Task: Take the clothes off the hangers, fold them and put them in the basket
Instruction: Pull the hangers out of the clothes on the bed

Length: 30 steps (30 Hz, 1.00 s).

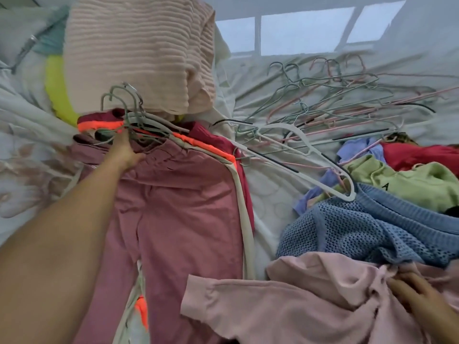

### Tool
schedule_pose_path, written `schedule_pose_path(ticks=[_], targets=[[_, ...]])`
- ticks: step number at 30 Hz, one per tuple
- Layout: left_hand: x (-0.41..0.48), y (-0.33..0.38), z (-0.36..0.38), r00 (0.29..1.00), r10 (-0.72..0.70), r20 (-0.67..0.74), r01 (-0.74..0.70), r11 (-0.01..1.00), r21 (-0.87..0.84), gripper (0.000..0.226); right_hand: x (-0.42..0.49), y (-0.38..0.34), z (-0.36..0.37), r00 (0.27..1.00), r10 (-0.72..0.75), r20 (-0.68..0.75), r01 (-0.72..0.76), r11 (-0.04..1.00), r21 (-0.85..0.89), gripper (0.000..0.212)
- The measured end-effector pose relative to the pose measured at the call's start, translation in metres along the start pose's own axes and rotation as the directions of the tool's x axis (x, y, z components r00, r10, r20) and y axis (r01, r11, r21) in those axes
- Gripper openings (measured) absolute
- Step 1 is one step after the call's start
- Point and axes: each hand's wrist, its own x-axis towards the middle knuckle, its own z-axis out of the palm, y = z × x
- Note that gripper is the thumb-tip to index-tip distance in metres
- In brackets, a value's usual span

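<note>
The left hand (127,152) reaches far forward, fingers curled round the necks of a bunch of hangers (129,112) \- thin grey wire-like hooks, crowded together; the grip is tight on them, though the fingertips are lost among the wires. The bunch lies at the waist of mauve trousers (186,219), smooth woven cloth spread flat beneath the arm; an orange-edged garment (206,146) and a dark red one run under the hangers. The right hand (417,294) rests low at the right on a pale pink sweatshirt (285,306), fingers fairly straight, pressed into its soft rumpled folds. Beside it lies a blue open-mesh knit (360,232); beyond, a green hoodie (409,184). Loose hangers (335,100) \- grey, pink, one broad white \- sprawl on the sheet (268,189); a ribbed peach top (139,50) rises above the bunch.
</note>
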Motion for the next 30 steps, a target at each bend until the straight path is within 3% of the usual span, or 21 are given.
schedule_pose_path(ticks=[2,7,11,16,19,23,25,28,30], targets=[[0.004,-0.006,0.000,0.998,0.006,-0.055,0.000,0.995,0.103,0.070,0.006,-0.002,0.005,0.999,0.011,-0.043,-0.012,1.000,-0.018,0.007],[-0.020,-0.027,-0.014,0.996,-0.049,-0.081,0.056,0.994,0.090,0.034,-0.002,-0.010,0.017,0.997,0.031,-0.070,-0.028,0.998,0.051,0.010],[-0.069,-0.020,-0.033,0.971,0.232,-0.065,-0.215,0.957,0.193,0.024,-0.019,-0.023,0.019,0.997,0.039,-0.068,-0.031,0.993,0.113,0.014],[-0.146,0.016,-0.093,0.891,0.443,-0.105,-0.443,0.896,0.024,0.036,-0.068,-0.074,0.031,0.987,-0.126,-0.102,0.144,0.971,0.193,0.006],[-0.200,0.046,-0.137,0.833,0.543,-0.106,-0.549,0.835,-0.037,0.047,-0.114,-0.124,0.042,0.967,-0.254,-0.014,0.246,0.918,0.311,0.010],[-0.266,0.095,-0.177,0.758,0.638,-0.139,-0.643,0.766,0.007,0.035,-0.181,-0.201,0.053,0.833,-0.550,0.062,0.493,0.788,0.368,0.021],[-0.294,0.120,-0.192,0.736,0.661,-0.144,-0.663,0.747,0.039,0.044,-0.213,-0.232,0.054,0.751,-0.659,0.030,0.598,0.700,0.391,0.008],[-0.332,0.153,-0.207,0.699,0.701,-0.144,-0.695,0.713,0.096,0.046,-0.249,-0.263,0.051,0.652,-0.757,-0.030,0.724,0.611,0.321,0.041],[-0.355,0.170,-0.212,0.665,0.729,-0.162,-0.721,0.683,0.117,0.045,-0.262,-0.271,0.040,0.619,-0.784,-0.040,0.760,0.586,0.281,0.044]])
